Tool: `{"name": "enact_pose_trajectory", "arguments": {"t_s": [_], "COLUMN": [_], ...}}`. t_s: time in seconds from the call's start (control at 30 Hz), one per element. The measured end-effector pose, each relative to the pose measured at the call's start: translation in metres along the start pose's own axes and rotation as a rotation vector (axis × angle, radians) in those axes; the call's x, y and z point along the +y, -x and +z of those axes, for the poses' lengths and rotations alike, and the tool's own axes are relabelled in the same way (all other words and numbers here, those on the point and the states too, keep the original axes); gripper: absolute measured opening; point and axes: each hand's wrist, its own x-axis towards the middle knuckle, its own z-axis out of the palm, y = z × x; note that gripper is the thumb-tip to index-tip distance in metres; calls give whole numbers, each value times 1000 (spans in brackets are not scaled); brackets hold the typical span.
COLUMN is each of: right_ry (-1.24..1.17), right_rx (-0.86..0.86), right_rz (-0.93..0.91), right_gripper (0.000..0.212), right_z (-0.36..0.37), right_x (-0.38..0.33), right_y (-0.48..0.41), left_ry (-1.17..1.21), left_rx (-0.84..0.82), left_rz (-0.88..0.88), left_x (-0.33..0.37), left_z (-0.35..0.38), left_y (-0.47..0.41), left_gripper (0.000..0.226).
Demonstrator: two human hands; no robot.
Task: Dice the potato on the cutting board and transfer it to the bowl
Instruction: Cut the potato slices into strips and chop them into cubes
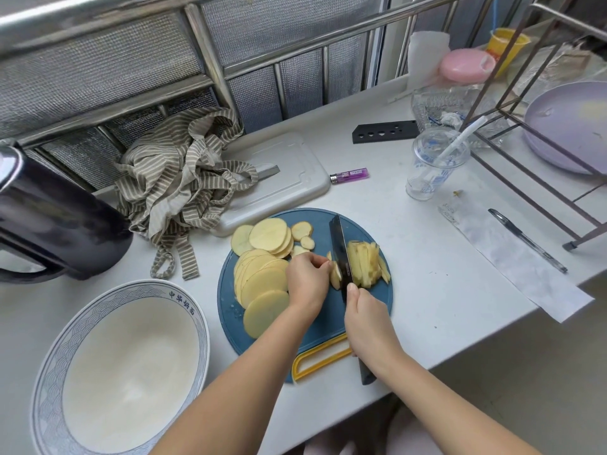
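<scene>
A round blue cutting board (320, 323) with a yellow handle lies at the counter's front. Yellow potato slices (262, 280) overlap on its left half. Cut potato strips (368, 264) lie in a pile on its right. My right hand (364, 316) grips the handle of a dark knife (340, 251), and the blade stands between the strips and a small stack of slices (335, 274). My left hand (307, 277) holds that stack down with curled fingers against the blade's left side. A large white bowl (121, 369) with a blue patterned rim sits empty at the front left.
A dark kettle (56, 218) stands at the left. A striped cloth (184, 182) lies partly over a white board (289, 178). A purple lighter (349, 175), a plastic cup (433, 162), a pen (525, 239), a paper strip and a metal rack with a lilac plate (571, 126) are to the right.
</scene>
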Motion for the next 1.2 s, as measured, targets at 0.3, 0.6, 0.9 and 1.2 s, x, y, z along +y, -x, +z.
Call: {"name": "enact_pose_trajectory", "arguments": {"t_s": [0.3,0.6,0.9,1.2], "right_ry": [-94,-99,-77,-23], "right_rx": [-11,-54,-44,-37], "right_rz": [-14,-6,-35,-110], "right_gripper": [46,46,48,42], "right_z": [-2,-11,-23,-26], "right_x": [2,4,17,10], "right_y": [-2,7,26,22], "left_ry": [110,169,-23,217], "left_rx": [-59,-164,-185,-311], "left_rz": [42,-79,12,-169], "left_x": [-12,-10,-18,6], "left_z": [-11,-14,-19,-23], "left_y": [16,13,26,28], "left_gripper": [15,7,14,21]}}
